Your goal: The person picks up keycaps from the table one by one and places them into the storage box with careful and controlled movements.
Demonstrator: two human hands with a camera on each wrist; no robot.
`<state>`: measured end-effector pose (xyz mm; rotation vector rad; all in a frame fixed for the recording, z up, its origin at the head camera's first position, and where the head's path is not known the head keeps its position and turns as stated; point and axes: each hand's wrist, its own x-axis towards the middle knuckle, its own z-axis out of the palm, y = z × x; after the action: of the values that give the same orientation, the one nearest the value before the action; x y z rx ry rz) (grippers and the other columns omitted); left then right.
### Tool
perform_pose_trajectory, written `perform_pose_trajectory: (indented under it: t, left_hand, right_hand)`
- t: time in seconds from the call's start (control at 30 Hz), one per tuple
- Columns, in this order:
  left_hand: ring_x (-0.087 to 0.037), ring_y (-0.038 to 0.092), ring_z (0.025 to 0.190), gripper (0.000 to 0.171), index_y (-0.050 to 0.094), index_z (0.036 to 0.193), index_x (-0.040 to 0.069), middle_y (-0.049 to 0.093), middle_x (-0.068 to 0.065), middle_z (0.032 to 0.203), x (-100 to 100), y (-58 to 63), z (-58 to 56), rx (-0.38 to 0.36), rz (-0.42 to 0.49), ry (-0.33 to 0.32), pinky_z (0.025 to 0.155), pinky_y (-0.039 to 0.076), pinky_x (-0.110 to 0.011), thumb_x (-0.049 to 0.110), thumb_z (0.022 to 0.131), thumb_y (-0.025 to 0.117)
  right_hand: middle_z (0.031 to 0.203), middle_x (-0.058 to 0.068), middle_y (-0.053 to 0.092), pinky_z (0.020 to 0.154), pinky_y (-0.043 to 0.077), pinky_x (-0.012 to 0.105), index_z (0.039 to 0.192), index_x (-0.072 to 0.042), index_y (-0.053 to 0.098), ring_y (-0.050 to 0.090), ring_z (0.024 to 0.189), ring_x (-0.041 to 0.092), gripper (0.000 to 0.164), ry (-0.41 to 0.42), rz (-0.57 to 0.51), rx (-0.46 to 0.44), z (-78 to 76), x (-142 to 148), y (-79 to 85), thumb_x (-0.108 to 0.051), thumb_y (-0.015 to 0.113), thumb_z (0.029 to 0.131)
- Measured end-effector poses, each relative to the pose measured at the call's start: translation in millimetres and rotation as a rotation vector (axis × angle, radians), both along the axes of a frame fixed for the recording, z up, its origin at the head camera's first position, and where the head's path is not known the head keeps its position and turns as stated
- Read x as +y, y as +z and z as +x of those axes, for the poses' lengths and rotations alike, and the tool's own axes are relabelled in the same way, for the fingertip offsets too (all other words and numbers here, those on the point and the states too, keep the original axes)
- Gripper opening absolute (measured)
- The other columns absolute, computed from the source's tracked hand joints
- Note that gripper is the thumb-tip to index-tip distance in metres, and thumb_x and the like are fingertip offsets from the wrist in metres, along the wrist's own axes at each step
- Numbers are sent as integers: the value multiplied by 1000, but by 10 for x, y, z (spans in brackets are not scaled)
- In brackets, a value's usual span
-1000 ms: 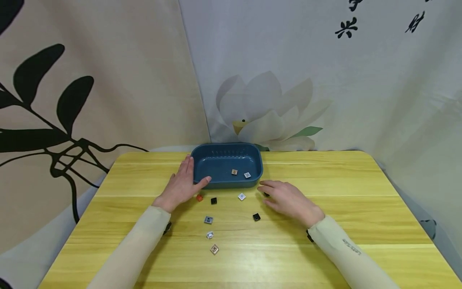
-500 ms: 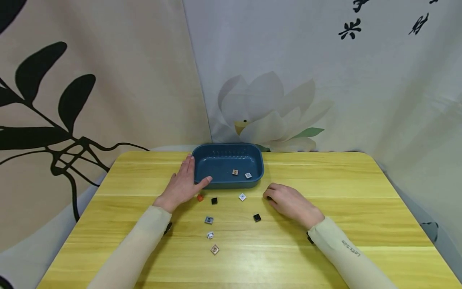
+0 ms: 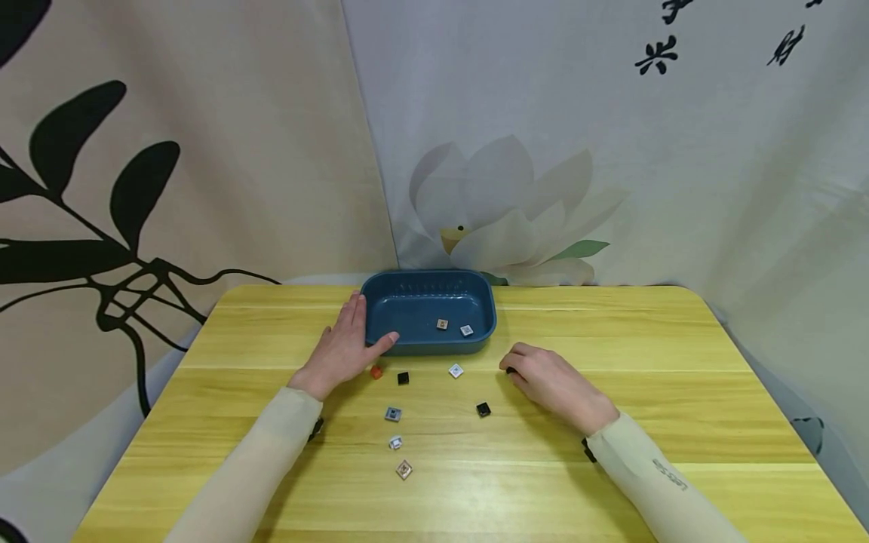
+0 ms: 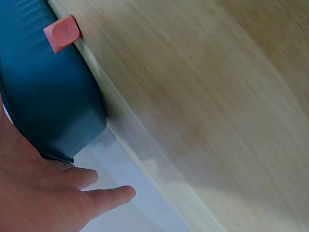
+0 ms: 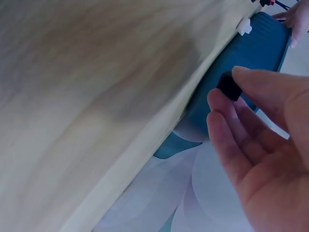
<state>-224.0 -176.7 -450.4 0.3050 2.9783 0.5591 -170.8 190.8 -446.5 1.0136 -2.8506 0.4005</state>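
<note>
The right hand (image 3: 555, 386) pinches a black keycap (image 5: 229, 86) between its thumb and fingertips, just right of the blue basin (image 3: 428, 349) near the bench (image 3: 577, 490). The left hand (image 3: 339, 347) is spread, fingers straight along the basin's left side, its thumb apart at the front wall. A red keycap (image 4: 64, 35) just beside that thumb reads "ESC". Two keycaps, one tan (image 3: 442, 324) and one white (image 3: 466, 330), lie inside the basin; their markings are too small to read. Dark lettering (image 3: 670, 474) on the right sleeve is unclear; black characters (image 3: 656, 56) mark the backdrop.
</note>
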Motion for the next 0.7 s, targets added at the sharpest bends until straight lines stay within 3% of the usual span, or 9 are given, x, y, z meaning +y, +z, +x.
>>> perform_pose_trajectory:
  t: [0.37,0.7]
  left_hand:
    - [-40,10,157,113,0,164,-4,-3,-20,173,6,4,0,-1,-6,1,114,24,-73,76,97,44]
    - [-39,9,158,114,-1,164,-3,-4,-19,173,6,-7,-2,-7,-5,2,115,23,-73,78,96,43]
  right_hand:
    - [109,1,69,85,59,33,112,-7,76,69,98,15,18,6,-92,74,59,39,105,-3,74,95]
    - [108,0,70,84,59,34,111,-9,76,69,96,15,17,-18,-173,107,71,-28,234,-5,75,95]
